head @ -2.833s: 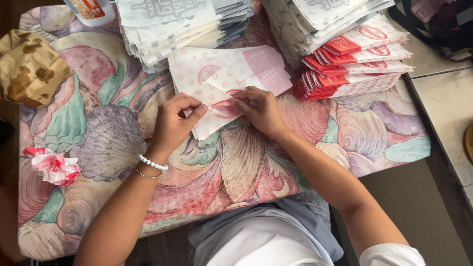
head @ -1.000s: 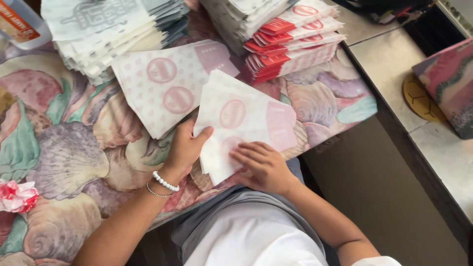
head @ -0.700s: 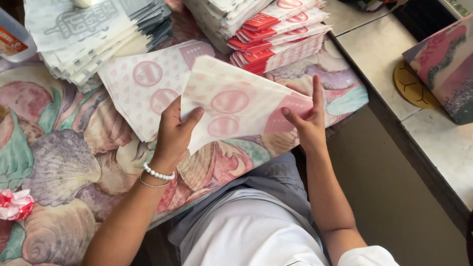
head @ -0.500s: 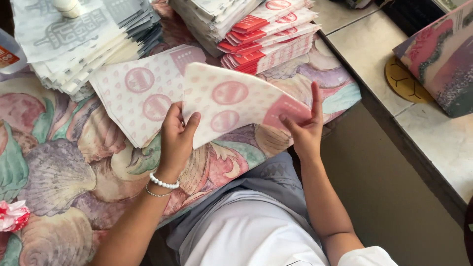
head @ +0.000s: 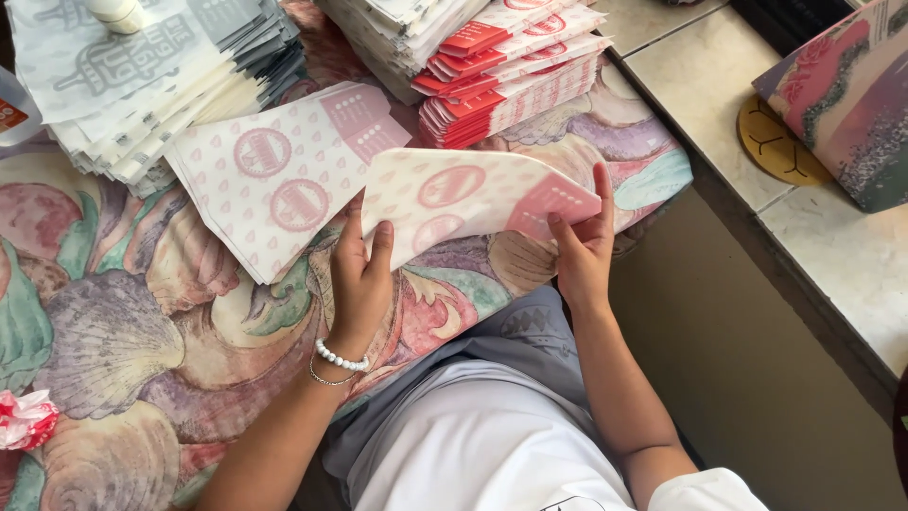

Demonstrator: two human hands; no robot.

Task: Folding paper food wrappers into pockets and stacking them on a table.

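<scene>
Pink-patterned paper, a flat bag printed with round emblems, is held lifted just above the worktop, which is covered in a seashell-print cloth. The person's left hand grips the bag's lower left edge, fingers closed over the paper with the thumb behind. The right hand pinches the darker pink right end, fingers extended up along its far side, thumb on the near side. Both hands are closed on the bag. Just left of it, a second bag of the same print lies flat on the cloth, overlapped by the held one. Behind stand a pile of white printed bags and a stack of red-edged bags. A crumpled red-and-white wrapper sits at the worktop's left edge.
</scene>
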